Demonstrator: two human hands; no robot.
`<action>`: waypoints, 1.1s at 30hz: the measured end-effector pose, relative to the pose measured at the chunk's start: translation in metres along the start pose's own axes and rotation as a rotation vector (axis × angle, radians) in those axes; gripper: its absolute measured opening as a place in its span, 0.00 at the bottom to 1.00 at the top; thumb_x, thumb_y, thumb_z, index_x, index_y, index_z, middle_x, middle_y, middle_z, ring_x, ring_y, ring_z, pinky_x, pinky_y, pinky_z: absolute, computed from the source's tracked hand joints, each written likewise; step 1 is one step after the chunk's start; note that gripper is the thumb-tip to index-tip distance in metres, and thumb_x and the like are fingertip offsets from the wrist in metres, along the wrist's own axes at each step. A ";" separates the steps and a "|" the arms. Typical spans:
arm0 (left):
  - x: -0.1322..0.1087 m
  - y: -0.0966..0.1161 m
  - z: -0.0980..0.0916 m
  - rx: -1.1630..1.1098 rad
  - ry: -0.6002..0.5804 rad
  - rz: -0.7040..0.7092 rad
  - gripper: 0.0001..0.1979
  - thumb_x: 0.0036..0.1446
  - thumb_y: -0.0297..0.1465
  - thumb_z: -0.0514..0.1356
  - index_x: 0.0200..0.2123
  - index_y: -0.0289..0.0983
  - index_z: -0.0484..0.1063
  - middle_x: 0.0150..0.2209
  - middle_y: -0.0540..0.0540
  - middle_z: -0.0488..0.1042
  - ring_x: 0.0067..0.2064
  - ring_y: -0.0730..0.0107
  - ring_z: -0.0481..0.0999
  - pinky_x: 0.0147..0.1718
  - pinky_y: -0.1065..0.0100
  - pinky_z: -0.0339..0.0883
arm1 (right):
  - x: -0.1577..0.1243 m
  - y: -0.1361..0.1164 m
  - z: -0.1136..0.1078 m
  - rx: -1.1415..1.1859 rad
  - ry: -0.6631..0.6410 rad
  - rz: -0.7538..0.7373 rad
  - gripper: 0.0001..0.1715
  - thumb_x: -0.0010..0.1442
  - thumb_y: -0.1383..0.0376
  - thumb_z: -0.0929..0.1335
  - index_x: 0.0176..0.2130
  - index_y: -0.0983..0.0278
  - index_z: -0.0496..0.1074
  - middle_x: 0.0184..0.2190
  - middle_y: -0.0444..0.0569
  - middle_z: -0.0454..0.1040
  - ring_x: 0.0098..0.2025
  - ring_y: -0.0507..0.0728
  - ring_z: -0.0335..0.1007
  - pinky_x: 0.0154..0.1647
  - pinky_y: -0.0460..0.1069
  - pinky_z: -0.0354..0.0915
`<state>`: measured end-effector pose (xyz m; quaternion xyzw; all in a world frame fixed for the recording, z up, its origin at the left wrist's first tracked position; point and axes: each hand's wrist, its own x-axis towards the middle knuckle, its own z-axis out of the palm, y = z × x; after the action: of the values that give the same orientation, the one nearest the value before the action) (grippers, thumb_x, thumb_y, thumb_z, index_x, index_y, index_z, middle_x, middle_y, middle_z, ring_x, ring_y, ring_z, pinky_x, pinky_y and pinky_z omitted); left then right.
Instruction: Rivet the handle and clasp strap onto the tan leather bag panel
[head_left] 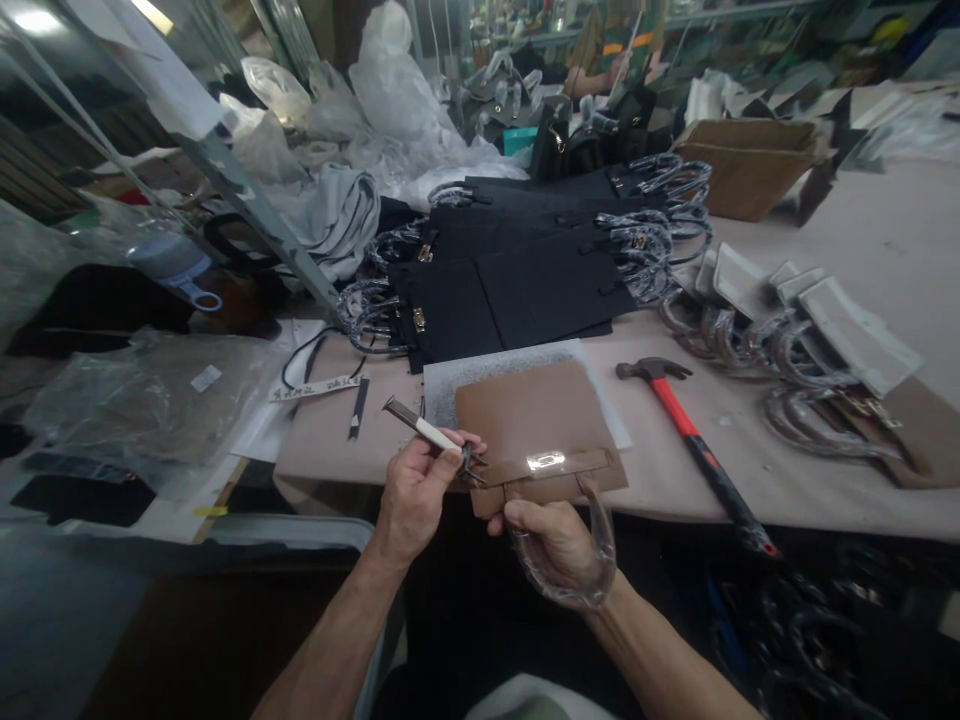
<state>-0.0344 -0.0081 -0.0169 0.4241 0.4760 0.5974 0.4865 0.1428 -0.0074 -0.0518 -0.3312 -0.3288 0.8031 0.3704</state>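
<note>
In my left hand (416, 490) is a slim metal tool (420, 424) with a white wrapped middle, pinched between thumb and fingers. Small dark prongs show by the fingertips, against the left edge of a brown leather bag panel (532, 410); whether they belong to the tool I cannot tell. My right hand (559, 535) grips the panel's near edge, thumb on top. A plastic-wrapped brown handle (604, 530) loops around that hand. A shiny metal fitting (546, 461) sits on the panel's strip. Beneath the panel lies a grey speckled board (442, 392).
A claw hammer (686, 425) with a red and black handle lies to the right. Black bag panels (517, 290) with wrapped handles are stacked behind. Further brown bag pieces (817, 420) lie right, near a brown box-shaped piece (750, 165). A metal post (259, 205) slants at left.
</note>
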 end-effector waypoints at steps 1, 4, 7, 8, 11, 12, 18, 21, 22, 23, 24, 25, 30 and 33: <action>-0.003 -0.002 0.000 -0.016 0.004 -0.002 0.12 0.62 0.38 0.64 0.41 0.35 0.72 0.44 0.41 0.79 0.45 0.60 0.81 0.47 0.61 0.75 | -0.001 0.000 -0.001 -0.007 -0.014 -0.014 0.16 0.51 0.55 0.76 0.25 0.66 0.81 0.28 0.52 0.77 0.37 0.59 0.70 0.46 0.51 0.64; -0.011 -0.006 0.001 -0.038 0.027 0.010 0.10 0.63 0.36 0.63 0.42 0.35 0.72 0.45 0.42 0.78 0.46 0.61 0.81 0.47 0.62 0.75 | -0.003 0.002 -0.006 -0.027 -0.042 -0.045 0.17 0.49 0.53 0.76 0.23 0.65 0.81 0.29 0.52 0.77 0.37 0.59 0.69 0.45 0.51 0.63; -0.020 -0.008 0.003 -0.048 0.076 0.041 0.10 0.63 0.36 0.63 0.43 0.36 0.73 0.45 0.42 0.78 0.46 0.59 0.81 0.47 0.61 0.76 | -0.004 0.004 -0.008 -0.061 -0.057 -0.045 0.16 0.50 0.54 0.75 0.22 0.64 0.80 0.28 0.51 0.76 0.36 0.59 0.70 0.42 0.50 0.63; -0.023 -0.007 0.004 -0.038 0.091 0.057 0.10 0.63 0.36 0.63 0.43 0.36 0.73 0.45 0.42 0.78 0.46 0.59 0.81 0.47 0.60 0.76 | -0.005 0.004 -0.008 -0.066 -0.064 -0.050 0.16 0.50 0.54 0.75 0.22 0.64 0.79 0.28 0.51 0.76 0.35 0.59 0.69 0.41 0.50 0.63; -0.031 -0.006 0.006 0.068 0.106 0.135 0.09 0.63 0.35 0.63 0.42 0.36 0.74 0.46 0.41 0.78 0.46 0.58 0.81 0.50 0.58 0.75 | -0.005 0.003 -0.005 -0.038 -0.103 -0.065 0.15 0.50 0.56 0.75 0.22 0.64 0.78 0.26 0.50 0.75 0.33 0.58 0.69 0.38 0.50 0.63; -0.033 -0.005 0.006 0.112 0.101 0.167 0.08 0.63 0.34 0.63 0.43 0.37 0.74 0.47 0.41 0.78 0.47 0.57 0.80 0.51 0.57 0.75 | -0.006 0.003 -0.004 -0.022 -0.112 -0.068 0.15 0.51 0.56 0.74 0.22 0.64 0.78 0.26 0.50 0.75 0.32 0.57 0.68 0.38 0.50 0.63; -0.042 -0.010 0.002 0.263 0.056 0.374 0.07 0.64 0.28 0.61 0.45 0.40 0.73 0.49 0.43 0.78 0.50 0.56 0.79 0.54 0.52 0.72 | -0.007 0.002 0.003 0.034 -0.101 -0.059 0.12 0.52 0.59 0.74 0.24 0.65 0.79 0.26 0.50 0.76 0.30 0.55 0.68 0.35 0.49 0.63; -0.044 -0.013 0.001 0.342 0.023 0.482 0.10 0.63 0.26 0.61 0.48 0.42 0.73 0.50 0.43 0.78 0.52 0.56 0.78 0.54 0.50 0.72 | -0.008 0.003 0.004 0.046 -0.104 -0.045 0.12 0.51 0.59 0.74 0.24 0.65 0.79 0.26 0.50 0.76 0.29 0.55 0.67 0.34 0.48 0.63; -0.044 -0.014 0.000 0.358 0.013 0.508 0.12 0.63 0.25 0.61 0.49 0.42 0.72 0.51 0.42 0.78 0.52 0.55 0.78 0.53 0.50 0.72 | -0.008 0.003 0.004 0.048 -0.104 -0.040 0.12 0.51 0.59 0.74 0.23 0.65 0.78 0.25 0.50 0.76 0.29 0.55 0.67 0.35 0.48 0.63; -0.045 -0.014 -0.001 0.370 0.001 0.529 0.13 0.63 0.25 0.61 0.50 0.42 0.72 0.52 0.42 0.77 0.53 0.55 0.78 0.54 0.49 0.73 | -0.008 0.003 0.005 0.048 -0.105 -0.038 0.13 0.52 0.59 0.74 0.23 0.65 0.78 0.25 0.50 0.75 0.30 0.55 0.67 0.35 0.48 0.63; -0.046 -0.015 -0.001 0.379 -0.012 0.544 0.14 0.63 0.24 0.60 0.51 0.42 0.71 0.53 0.42 0.76 0.54 0.55 0.77 0.54 0.49 0.72 | -0.008 0.004 0.005 0.050 -0.101 -0.039 0.13 0.52 0.59 0.74 0.22 0.65 0.78 0.25 0.50 0.75 0.30 0.55 0.67 0.36 0.48 0.63; -0.046 -0.016 -0.002 0.387 -0.024 0.556 0.15 0.64 0.24 0.59 0.52 0.42 0.71 0.53 0.41 0.76 0.55 0.54 0.76 0.55 0.48 0.72 | -0.007 0.004 0.005 0.051 -0.097 -0.040 0.13 0.52 0.59 0.74 0.22 0.65 0.78 0.25 0.49 0.75 0.30 0.55 0.67 0.36 0.48 0.63; -0.048 -0.017 -0.004 0.418 -0.045 0.581 0.17 0.64 0.22 0.58 0.54 0.41 0.70 0.54 0.41 0.75 0.56 0.55 0.75 0.56 0.47 0.71 | -0.008 0.002 0.009 0.044 -0.095 -0.032 0.13 0.52 0.58 0.75 0.23 0.64 0.78 0.27 0.49 0.76 0.30 0.54 0.66 0.34 0.48 0.62; -0.047 -0.016 -0.005 0.434 -0.064 0.594 0.17 0.64 0.22 0.58 0.54 0.41 0.69 0.55 0.40 0.75 0.56 0.54 0.75 0.56 0.48 0.72 | -0.008 0.001 0.010 0.040 -0.107 -0.037 0.13 0.52 0.58 0.74 0.23 0.64 0.78 0.27 0.49 0.76 0.31 0.55 0.67 0.36 0.48 0.63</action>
<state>-0.0283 -0.0540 -0.0354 0.6557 0.4323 0.5840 0.2051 0.1388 -0.0175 -0.0444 -0.2741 -0.3383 0.8191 0.3735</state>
